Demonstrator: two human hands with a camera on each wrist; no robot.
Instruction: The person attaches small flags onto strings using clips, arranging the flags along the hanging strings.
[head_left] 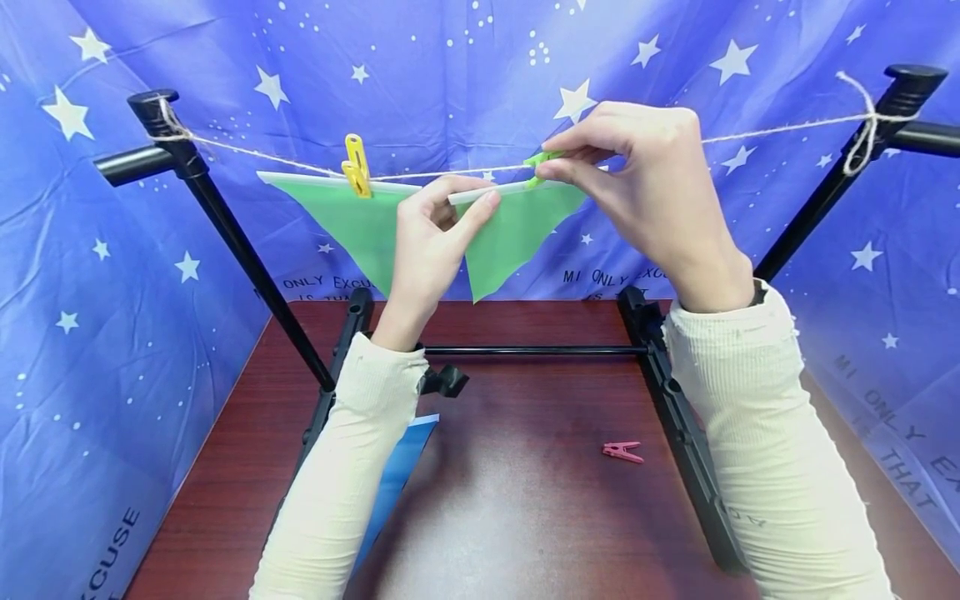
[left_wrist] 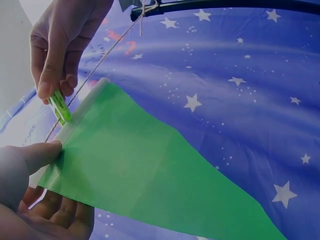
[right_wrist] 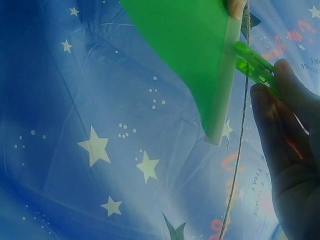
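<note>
My left hand (head_left: 431, 250) pinches the white top strip of a green pennant (head_left: 517, 233) between thumb and fingers, just below a string (head_left: 262, 156). My right hand (head_left: 652, 175) holds a light green clothespin (head_left: 536, 162) by its handle end. In the right wrist view, this clothespin (right_wrist: 252, 62) meets the white strip, with the string crossing it; whether it clamps both I cannot tell. To the left, a yellow clothespin (head_left: 356, 167) fastens another green pennant (head_left: 352, 221) to the string. My left hand partly hides that pennant.
Black posts (head_left: 247, 258) at left and right carry the tied string. On the brown table (head_left: 525, 517) lie a pink clothespin (head_left: 621, 451) and, partly under my left sleeve, a blue pennant (head_left: 397, 467). A starry blue curtain (head_left: 450, 83) hangs behind.
</note>
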